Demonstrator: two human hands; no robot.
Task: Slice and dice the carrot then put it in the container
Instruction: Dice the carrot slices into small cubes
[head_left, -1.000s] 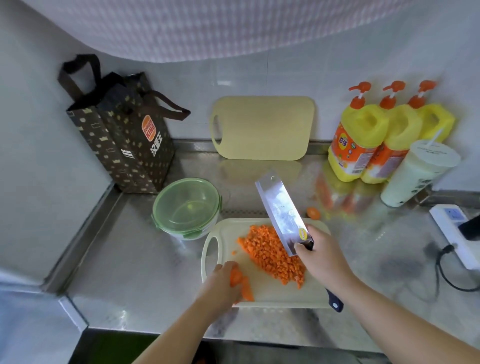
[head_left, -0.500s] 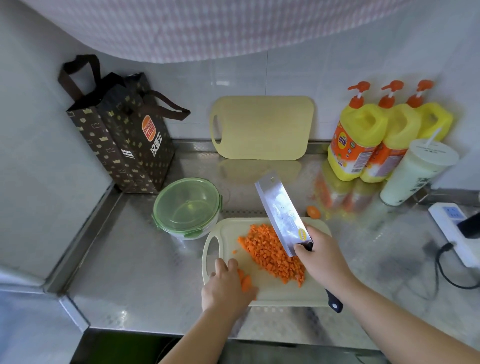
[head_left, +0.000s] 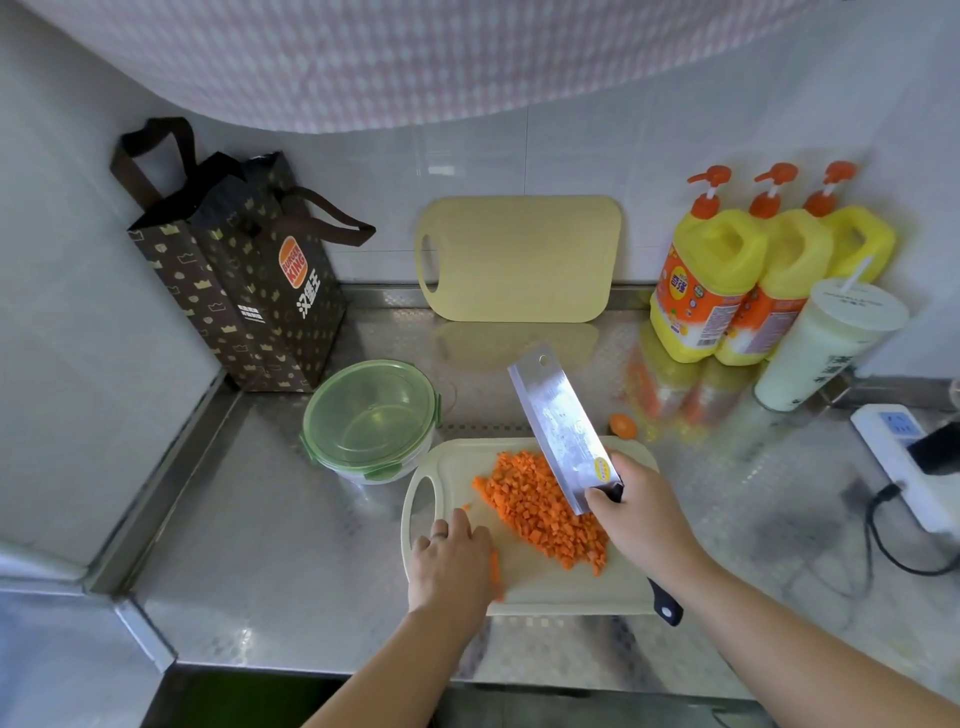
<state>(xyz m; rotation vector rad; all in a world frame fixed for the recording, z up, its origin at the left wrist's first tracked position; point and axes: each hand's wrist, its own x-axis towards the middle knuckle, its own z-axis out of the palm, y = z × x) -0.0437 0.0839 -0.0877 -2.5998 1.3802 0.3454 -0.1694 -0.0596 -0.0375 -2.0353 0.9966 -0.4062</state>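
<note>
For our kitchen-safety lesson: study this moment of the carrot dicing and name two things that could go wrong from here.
1. The left hand lies flat over the uncut carrot strips, fingers not tucked. The cleaver, gripped by the right hand, could nick them on the next cut.
2. The container has its green lid on, so scraping the diced carrot toward it now would likely spill dice onto the counter.

the counter (head_left: 270, 545) is embossed stainless steel, shiny and reflective. the cleaver (head_left: 563, 434) has a polished metal blade and a black plastic handle. the cutting board (head_left: 561, 592) is matt pale plastic, the container (head_left: 371, 418) glossy translucent plastic, the burger king bag (head_left: 244, 291) matt paper.
</note>
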